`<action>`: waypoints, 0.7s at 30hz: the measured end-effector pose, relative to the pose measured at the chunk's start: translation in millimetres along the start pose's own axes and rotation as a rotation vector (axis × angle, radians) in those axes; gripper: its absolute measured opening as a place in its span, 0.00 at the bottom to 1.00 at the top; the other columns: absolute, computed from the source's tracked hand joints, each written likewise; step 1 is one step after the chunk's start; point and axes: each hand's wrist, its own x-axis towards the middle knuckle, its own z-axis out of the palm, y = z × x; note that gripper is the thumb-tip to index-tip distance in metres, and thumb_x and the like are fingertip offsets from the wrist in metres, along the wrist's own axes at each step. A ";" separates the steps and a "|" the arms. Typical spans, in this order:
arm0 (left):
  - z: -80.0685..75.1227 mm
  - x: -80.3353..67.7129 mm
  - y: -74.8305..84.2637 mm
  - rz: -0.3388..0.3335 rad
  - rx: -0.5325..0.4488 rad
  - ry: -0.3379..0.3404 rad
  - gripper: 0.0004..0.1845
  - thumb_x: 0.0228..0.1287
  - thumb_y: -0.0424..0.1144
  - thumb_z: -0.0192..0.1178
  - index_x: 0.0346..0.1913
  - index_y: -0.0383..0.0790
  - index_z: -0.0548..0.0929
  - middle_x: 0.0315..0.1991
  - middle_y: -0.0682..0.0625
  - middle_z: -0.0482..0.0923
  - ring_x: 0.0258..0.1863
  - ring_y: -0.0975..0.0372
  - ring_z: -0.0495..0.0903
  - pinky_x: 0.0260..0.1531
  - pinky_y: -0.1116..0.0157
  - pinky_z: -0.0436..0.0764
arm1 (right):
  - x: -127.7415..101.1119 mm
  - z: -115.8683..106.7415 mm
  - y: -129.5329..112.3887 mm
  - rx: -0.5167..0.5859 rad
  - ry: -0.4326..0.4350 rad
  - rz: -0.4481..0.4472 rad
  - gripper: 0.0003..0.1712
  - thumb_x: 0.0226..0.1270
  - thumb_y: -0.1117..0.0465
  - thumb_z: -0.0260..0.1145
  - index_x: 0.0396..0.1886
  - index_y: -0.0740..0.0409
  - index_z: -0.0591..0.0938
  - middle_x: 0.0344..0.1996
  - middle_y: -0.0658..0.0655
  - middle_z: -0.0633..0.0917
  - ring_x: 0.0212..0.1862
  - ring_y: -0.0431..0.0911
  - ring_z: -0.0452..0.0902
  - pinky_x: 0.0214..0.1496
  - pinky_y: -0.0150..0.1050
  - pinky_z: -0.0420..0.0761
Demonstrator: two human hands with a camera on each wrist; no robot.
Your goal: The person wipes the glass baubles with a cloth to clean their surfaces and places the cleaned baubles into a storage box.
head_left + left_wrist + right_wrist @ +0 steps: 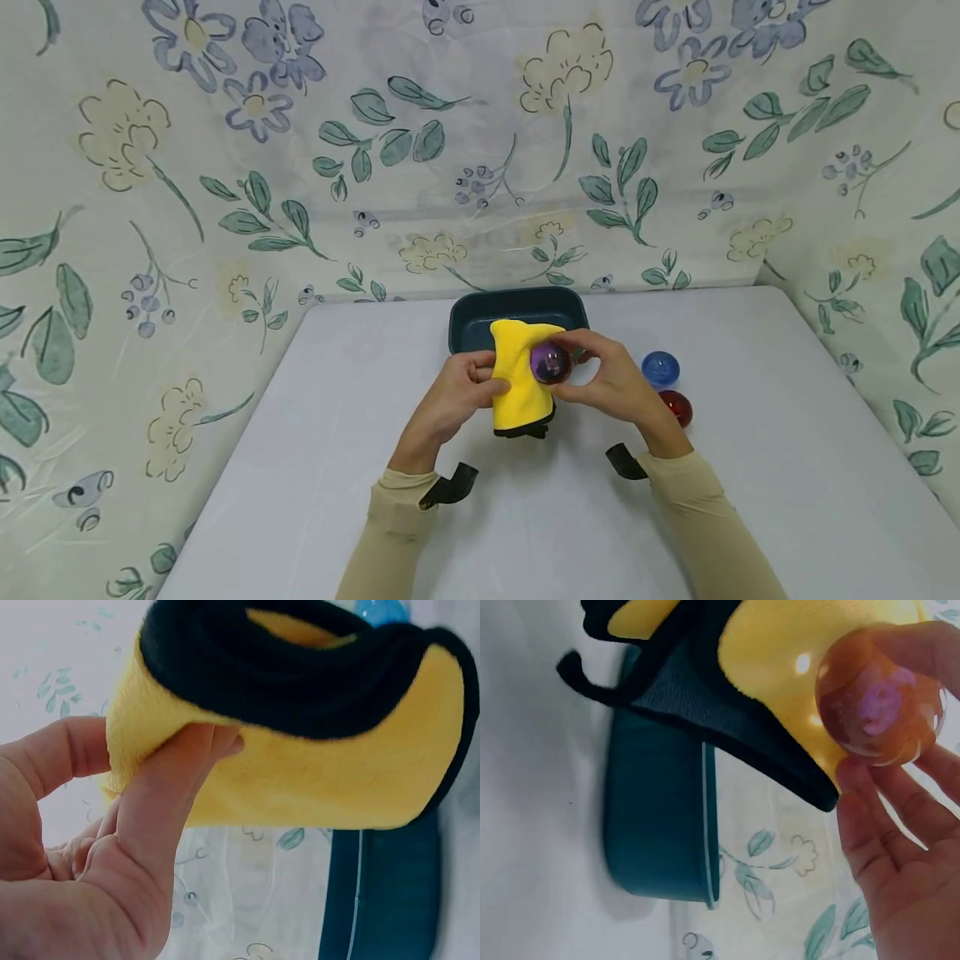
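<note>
My left hand grips a yellow cloth with dark edging, thumb in front and fingers behind. In the left wrist view the folded cloth shows its dark underside. My right hand pinches a shiny see-through ball between thumb and fingers, against the cloth's right side. The ball looks purple in the head view; in the right wrist view the ball looks orange with a purple patch. Both are held above the table, in front of a dark teal tray.
Right of my right hand, a blue ball lies on the white table. Close to it is a red ball, partly hidden by my right wrist. Floral fabric hangs behind the table and at both sides.
</note>
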 end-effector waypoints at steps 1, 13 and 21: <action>-0.2 0.0 0.1 -0.003 -0.004 -0.008 0.30 0.70 0.30 0.59 0.72 0.25 0.68 0.62 0.33 0.82 0.57 0.47 0.87 0.55 0.54 0.87 | 0.2 0.2 1.2 -0.006 0.001 -0.001 0.38 0.53 0.64 0.82 0.65 0.57 0.80 0.59 0.57 0.85 0.54 0.49 0.80 0.61 0.52 0.84; 1.6 2.9 0.0 -0.046 -0.009 -0.016 0.30 0.70 0.32 0.60 0.72 0.26 0.70 0.60 0.34 0.83 0.55 0.49 0.88 0.55 0.54 0.87 | 0.5 1.4 1.3 0.068 0.011 0.083 0.38 0.53 0.66 0.81 0.66 0.61 0.79 0.58 0.62 0.85 0.53 0.53 0.83 0.65 0.49 0.84; 2.2 2.0 -2.8 -0.040 -0.022 -0.031 0.28 0.70 0.32 0.60 0.70 0.27 0.72 0.59 0.34 0.84 0.54 0.49 0.88 0.54 0.56 0.88 | 0.5 2.7 -0.9 0.133 -0.009 0.115 0.37 0.54 0.69 0.80 0.64 0.59 0.77 0.60 0.63 0.80 0.57 0.57 0.82 0.63 0.50 0.84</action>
